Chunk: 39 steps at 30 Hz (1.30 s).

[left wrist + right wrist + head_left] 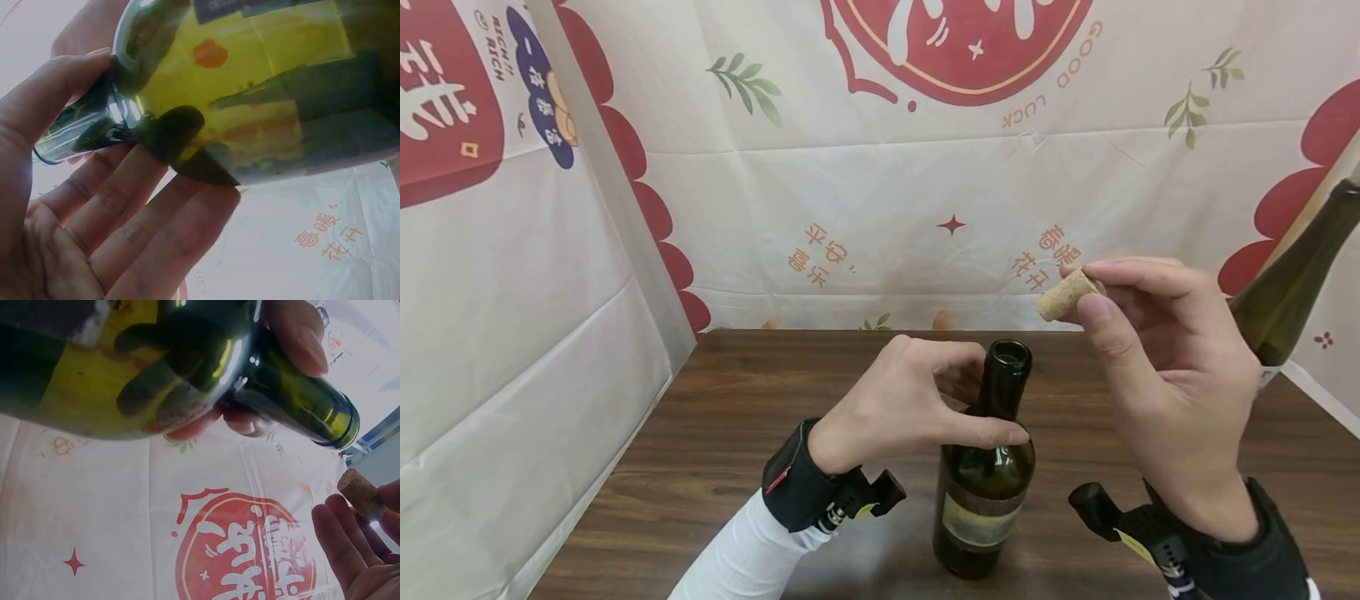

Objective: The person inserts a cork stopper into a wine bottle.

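A dark green wine bottle [985,492] stands upright on the brown wooden table [715,433], its mouth open. My left hand [902,408] grips the bottle's neck, thumb in front and fingers behind; the left wrist view shows those fingers [125,212] curled round the glass [250,94]. My right hand [1157,358] hovers up and to the right of the mouth and pinches a tan cork [1063,293] between thumb and fingertips. In the right wrist view the cork [357,489] sits just beyond the bottle's mouth [340,425].
A second green bottle [1296,279] leans at the right edge of the table. Printed cream and red cloth [880,167] hangs behind the table and along the left side. Black wrist straps with cameras sit on both forearms.
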Tool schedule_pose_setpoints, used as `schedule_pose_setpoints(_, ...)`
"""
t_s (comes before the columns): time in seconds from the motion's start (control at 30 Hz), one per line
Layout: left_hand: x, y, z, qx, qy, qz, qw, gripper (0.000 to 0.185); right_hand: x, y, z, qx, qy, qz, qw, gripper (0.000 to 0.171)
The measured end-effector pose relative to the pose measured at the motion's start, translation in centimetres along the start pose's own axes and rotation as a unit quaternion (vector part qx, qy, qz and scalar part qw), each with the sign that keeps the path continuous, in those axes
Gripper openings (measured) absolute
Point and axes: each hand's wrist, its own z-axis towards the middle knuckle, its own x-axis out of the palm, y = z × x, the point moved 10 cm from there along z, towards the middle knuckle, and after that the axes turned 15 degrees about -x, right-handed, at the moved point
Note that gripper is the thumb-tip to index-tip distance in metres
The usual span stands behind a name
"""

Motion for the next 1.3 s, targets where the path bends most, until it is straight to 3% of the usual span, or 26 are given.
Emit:
schedule_pose_setpoints(0.1, 0.1, 0.1, 0.0, -0.002, 0.001, -0.004, 1.0, 0.024, 0.3, 0.0, -0.2, 0.002, 0.005, 0.013, 1.0, 0.029)
schedule_pose_setpoints(0.37, 0.0, 0.1, 0.1, -0.005, 0.002, -0.021, 0.9998, 0.025, 1.1, 0.2, -0.5, 0.002, 0.053, -0.052, 0.997, 0.03)
schedule_pose_setpoints(0.6, 0.0, 0.0, 0.1, -0.003, 0.003, -0.018, 0.9998, 0.024, 2.3, 0.3, -0.8, -0.007, 0.071, -0.01, 0.997, 0.028)
schedule_pose_setpoints(1.3, 0.1, -0.2, 0.1, 0.014, 0.008, -0.026, 0.9995, 0.026, 2.9, 0.8, -1.3, -0.026, 0.098, 0.026, 0.995, 0.027)
